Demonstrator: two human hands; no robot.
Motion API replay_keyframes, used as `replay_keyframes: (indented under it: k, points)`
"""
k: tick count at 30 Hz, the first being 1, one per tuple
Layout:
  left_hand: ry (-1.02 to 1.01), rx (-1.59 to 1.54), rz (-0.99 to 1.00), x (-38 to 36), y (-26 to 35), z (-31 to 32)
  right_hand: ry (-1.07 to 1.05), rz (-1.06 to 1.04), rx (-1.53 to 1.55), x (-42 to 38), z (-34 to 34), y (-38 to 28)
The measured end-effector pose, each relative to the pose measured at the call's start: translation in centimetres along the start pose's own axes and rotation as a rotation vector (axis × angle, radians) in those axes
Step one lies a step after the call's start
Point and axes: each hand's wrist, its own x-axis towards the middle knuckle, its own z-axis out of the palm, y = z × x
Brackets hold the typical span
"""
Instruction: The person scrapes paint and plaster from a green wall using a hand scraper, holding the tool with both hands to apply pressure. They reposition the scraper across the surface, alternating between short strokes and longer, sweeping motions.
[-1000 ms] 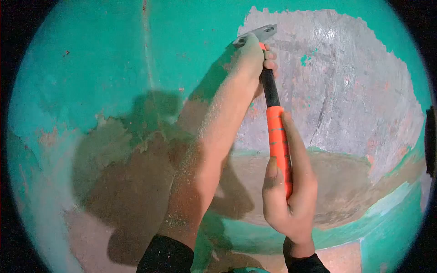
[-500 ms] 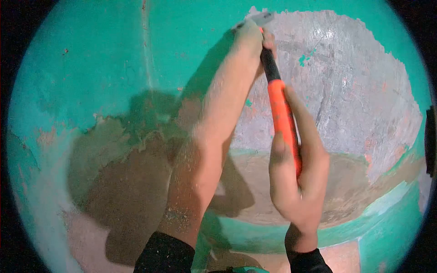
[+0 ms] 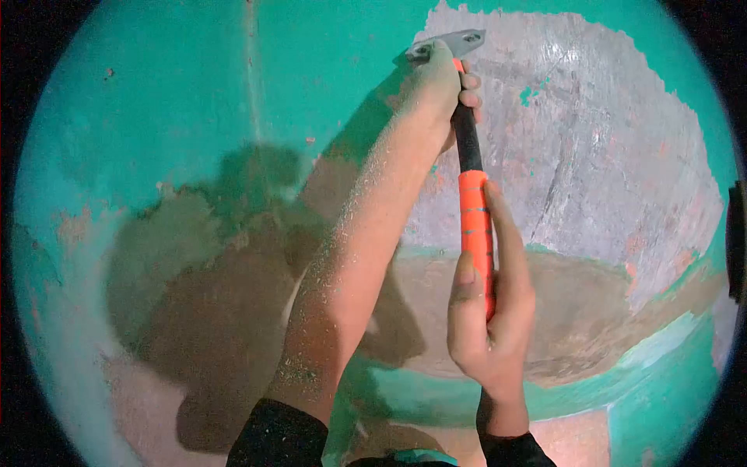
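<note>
A long-handled scraper (image 3: pixel 476 204) lies against the wall, its orange and black handle pointing down and its flat grey head (image 3: pixel 455 43) at the top. My left hand (image 3: pixel 442 84) is closed around the black shaft just under the head, with the thumb up against the metal. Lower down, my right hand (image 3: pixel 498 311) grips the orange handle between thumb and fingers. The scraper's head sits at the upper left border between green paint and a bare greyish patch (image 3: pixel 615 117). Pale flakes and dust speckle my left forearm.
Green painted wall (image 3: pixel 179 86) spreads to the left, with a vertical crack running down it. Below the grey patch is a brownish band (image 3: pixel 576 311), then a green strip and a pinkish area. My shadow falls on the left side. A dark object (image 3: pixel 735 241) stands at the right edge.
The scraper's handle has swung slightly left at its lower end and shifted down with my right hand. The head has moved a little to the right and appears sharper.
</note>
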Motion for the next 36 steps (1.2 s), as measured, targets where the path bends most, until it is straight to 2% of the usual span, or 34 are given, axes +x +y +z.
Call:
replay_keyframes:
  k: [3, 8, 11, 20, 26, 32, 34, 36]
  points:
    - [0.012, -0.055, -0.010, -0.4, -1.1, -0.3, 0.007, 0.014, 0.017, -1.9, 0.3, 1.8]
    - [0.000, -0.282, -0.156, -4.2, -9.5, -4.7, 0.010, 0.218, 0.157, -10.0, 2.4, 6.3]
    - [-0.086, -0.430, -0.186, -6.1, -12.3, -6.0, 0.026, 0.236, 0.180, -12.7, 3.2, 8.1]
    - [-0.005, -0.413, -0.209, -6.0, -13.3, -5.8, 0.089, 0.438, 0.561, -15.1, 3.5, 9.3]
    - [0.072, -0.436, -0.186, -6.3, -13.5, -3.9, 0.102, 0.237, 0.205, -14.7, 1.5, 11.9]
    - [0.091, -0.499, -0.150, -6.4, -13.0, -3.0, -0.018, 0.144, 0.113, -11.8, -1.5, 9.2]
    - [0.071, -0.483, -0.130, -5.8, -12.8, -3.4, -0.047, 0.168, 0.107, -10.8, -2.1, 8.8]
    - [0.044, -0.492, -0.097, -5.1, -12.5, -3.7, -0.076, 0.289, 0.152, -10.0, -2.2, 8.2]
